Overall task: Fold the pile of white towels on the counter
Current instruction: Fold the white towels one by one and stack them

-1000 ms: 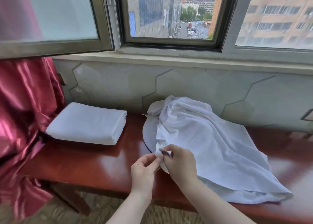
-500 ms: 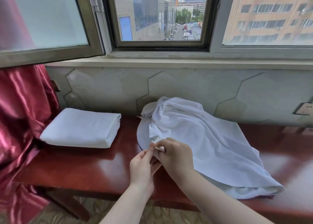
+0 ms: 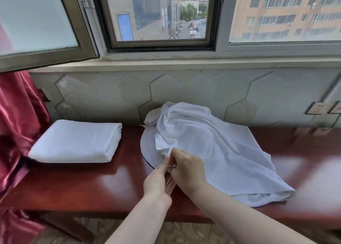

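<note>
A crumpled white towel (image 3: 208, 147) lies heaped on the red-brown wooden counter (image 3: 92, 184), draped from the wall down toward the front right. My right hand (image 3: 188, 168) pinches the towel's near left corner. My left hand (image 3: 158, 182) is just beside it, its fingers stretched up against the same corner and touching the right hand. A neatly folded white towel (image 3: 77, 142) rests on the counter to the left.
A grey round mat (image 3: 147, 147) shows under the crumpled towel's left side. A red satin curtain (image 3: 16, 129) hangs at the far left. An open window sash (image 3: 46, 31) juts out above. A wall socket (image 3: 319, 108) sits at the right.
Both hands have shifted slightly up and right along the towel's corner. My left fingers have straightened from a pinch to lie against the cloth. The view has tilted upward.
</note>
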Demonstrator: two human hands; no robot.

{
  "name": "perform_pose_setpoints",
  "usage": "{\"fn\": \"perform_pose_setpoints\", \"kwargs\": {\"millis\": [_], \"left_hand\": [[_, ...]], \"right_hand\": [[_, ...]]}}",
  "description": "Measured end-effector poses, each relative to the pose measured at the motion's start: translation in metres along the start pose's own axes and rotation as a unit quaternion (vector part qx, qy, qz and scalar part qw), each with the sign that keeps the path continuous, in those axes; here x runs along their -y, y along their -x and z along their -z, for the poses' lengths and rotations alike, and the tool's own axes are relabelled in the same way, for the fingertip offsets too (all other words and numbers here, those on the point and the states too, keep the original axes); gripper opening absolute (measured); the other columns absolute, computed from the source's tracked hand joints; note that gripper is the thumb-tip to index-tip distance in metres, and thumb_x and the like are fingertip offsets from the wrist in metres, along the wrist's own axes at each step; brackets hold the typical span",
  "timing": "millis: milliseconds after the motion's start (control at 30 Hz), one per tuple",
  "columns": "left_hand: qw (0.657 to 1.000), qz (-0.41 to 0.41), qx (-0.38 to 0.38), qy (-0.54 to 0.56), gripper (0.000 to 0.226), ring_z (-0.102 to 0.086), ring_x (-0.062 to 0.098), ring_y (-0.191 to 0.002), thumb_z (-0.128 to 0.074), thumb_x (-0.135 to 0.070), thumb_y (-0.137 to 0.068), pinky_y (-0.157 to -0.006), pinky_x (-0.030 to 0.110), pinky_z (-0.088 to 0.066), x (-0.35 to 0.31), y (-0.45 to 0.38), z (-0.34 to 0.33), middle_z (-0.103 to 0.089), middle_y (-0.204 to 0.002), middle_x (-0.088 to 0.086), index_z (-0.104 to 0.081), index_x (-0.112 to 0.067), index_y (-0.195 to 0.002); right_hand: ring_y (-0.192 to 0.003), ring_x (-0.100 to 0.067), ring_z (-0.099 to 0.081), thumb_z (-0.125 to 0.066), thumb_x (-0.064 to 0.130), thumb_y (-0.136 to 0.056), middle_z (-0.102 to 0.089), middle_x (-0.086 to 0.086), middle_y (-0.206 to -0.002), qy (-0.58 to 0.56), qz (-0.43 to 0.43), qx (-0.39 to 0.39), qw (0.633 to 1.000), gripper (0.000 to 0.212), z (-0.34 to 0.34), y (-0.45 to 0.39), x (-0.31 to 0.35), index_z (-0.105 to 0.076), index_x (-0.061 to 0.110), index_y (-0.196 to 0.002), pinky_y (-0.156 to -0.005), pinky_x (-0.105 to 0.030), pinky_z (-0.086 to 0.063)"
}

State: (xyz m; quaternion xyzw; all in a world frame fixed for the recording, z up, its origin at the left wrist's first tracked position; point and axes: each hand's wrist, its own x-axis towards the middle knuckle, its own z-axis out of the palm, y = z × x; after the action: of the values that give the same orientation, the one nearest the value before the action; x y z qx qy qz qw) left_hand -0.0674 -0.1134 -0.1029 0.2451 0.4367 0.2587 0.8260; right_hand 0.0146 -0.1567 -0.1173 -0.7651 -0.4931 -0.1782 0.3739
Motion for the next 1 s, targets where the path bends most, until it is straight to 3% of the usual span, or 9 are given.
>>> {"fn": "perform_pose_setpoints", "kwargs": {"millis": [100, 200, 267, 367, 467, 533, 767, 900, 1000], "left_hand": [[0.999, -0.02, -0.025, -0.029, 0.016, -0.07, 0.021, -0.078, -0.074, -0.014, -0.084, -0.066, 0.032, -0.056, 0.0, -0.005, -0.002, -0.072, -0.083, 0.009, -0.073, -0.001, -0.093], [0.99, -0.112, -0.022, -0.08, 0.015, -0.072, 0.02, -0.071, -0.068, -0.015, -0.091, -0.06, 0.028, -0.057, -0.009, -0.009, 0.001, -0.075, -0.083, 0.011, -0.073, -0.001, -0.091], [0.984, -0.156, -0.032, -0.074, 0.015, -0.072, 0.017, -0.068, -0.064, -0.014, -0.094, -0.054, 0.025, -0.056, -0.02, -0.01, 0.001, -0.074, -0.079, 0.011, -0.071, -0.002, -0.087], [0.983, -0.175, -0.036, -0.046, 0.017, -0.07, 0.01, -0.059, -0.061, -0.016, -0.096, -0.048, 0.022, -0.054, -0.038, -0.01, -0.006, -0.073, -0.067, 0.001, -0.066, -0.005, -0.084], [0.982, -0.18, -0.026, -0.044, 0.015, -0.07, 0.007, -0.058, -0.062, -0.016, -0.095, -0.047, 0.022, -0.054, -0.051, -0.008, -0.013, -0.072, -0.063, -0.003, -0.064, -0.004, -0.087], [0.982, -0.183, -0.017, -0.048, 0.013, -0.071, 0.007, -0.062, -0.064, -0.016, -0.094, -0.047, 0.024, -0.054, -0.057, -0.007, -0.015, -0.073, -0.068, -0.001, -0.063, -0.005, -0.086], [0.96, -0.245, -0.023, -0.132, 0.014, -0.068, 0.009, -0.062, -0.067, -0.02, -0.092, -0.053, 0.026, -0.054, -0.061, -0.009, -0.016, -0.07, -0.074, 0.001, -0.064, -0.009, -0.084], [0.975, -0.213, 0.004, -0.061, 0.016, -0.067, 0.01, -0.054, -0.064, -0.015, -0.094, -0.048, 0.025, -0.054, -0.065, -0.008, -0.025, -0.066, -0.061, 0.001, -0.06, -0.005, -0.083], [0.98, -0.195, 0.022, -0.02, 0.015, -0.067, 0.009, -0.055, -0.061, -0.013, -0.096, -0.049, 0.025, -0.055, -0.073, -0.008, -0.032, -0.065, -0.068, 0.005, -0.059, -0.004, -0.083]], "right_hand": [[-0.041, -0.016, -0.044, -0.083, 0.01, -0.061, -0.046, 0.01, -0.055, -0.034, -0.007, 0.013, 0.999, 0.042, -0.001, 0.001, -0.001, -0.047, 0.02, -0.08, -0.04, -0.022, -0.028], [-0.053, -0.01, -0.04, -0.068, 0.038, -0.075, -0.039, 0.016, -0.062, -0.117, -0.083, -0.018, 0.99, 0.03, -0.001, 0.005, -0.008, -0.05, 0.017, -0.086, -0.048, -0.019, -0.031], [-0.057, -0.008, -0.038, -0.063, 0.024, -0.073, -0.037, 0.017, -0.065, -0.151, -0.092, -0.035, 0.984, 0.02, -0.002, 0.014, -0.017, -0.048, 0.019, -0.084, -0.05, -0.02, -0.032], [-0.06, -0.011, -0.044, -0.068, -0.014, -0.065, -0.043, 0.009, -0.082, -0.115, 0.001, -0.06, 0.991, 0.046, 0.001, 0.034, -0.028, -0.041, 0.019, -0.082, -0.05, -0.026, -0.042], [-0.067, -0.016, -0.051, -0.069, -0.02, -0.067, -0.043, 0.0, -0.101, -0.08, 0.072, -0.065, 0.992, 0.038, 0.001, 0.042, -0.035, -0.052, 0.012, -0.078, -0.06, -0.026, -0.048], [-0.07, -0.012, -0.053, -0.069, -0.018, -0.071, -0.045, -0.002, -0.111, -0.073, 0.055, -0.092, 0.992, 0.031, 0.002, 0.041, -0.039, -0.06, 0.011, -0.079, -0.064, -0.024, -0.05], [-0.059, -0.013, -0.048, -0.068, -0.018, -0.059, -0.052, 0.002, -0.065, 0.071, 0.048, -0.145, 0.986, 0.035, 0.015, 0.019, -0.056, -0.066, 0.017, -0.057, -0.045, -0.019, -0.032], [-0.046, -0.018, -0.048, -0.073, -0.019, -0.054, -0.051, -0.001, -0.061, 0.109, 0.011, -0.115, 0.987, 0.035, 0.008, 0.008, -0.051, -0.066, 0.014, -0.058, -0.034, -0.024, -0.034], [-0.051, -0.019, -0.05, -0.077, -0.012, -0.066, -0.059, -0.004, -0.081, 0.06, -0.047, -0.045, 0.996, 0.025, -0.002, 0.009, -0.041, -0.071, 0.012, -0.069, -0.035, -0.029, -0.041]]}}
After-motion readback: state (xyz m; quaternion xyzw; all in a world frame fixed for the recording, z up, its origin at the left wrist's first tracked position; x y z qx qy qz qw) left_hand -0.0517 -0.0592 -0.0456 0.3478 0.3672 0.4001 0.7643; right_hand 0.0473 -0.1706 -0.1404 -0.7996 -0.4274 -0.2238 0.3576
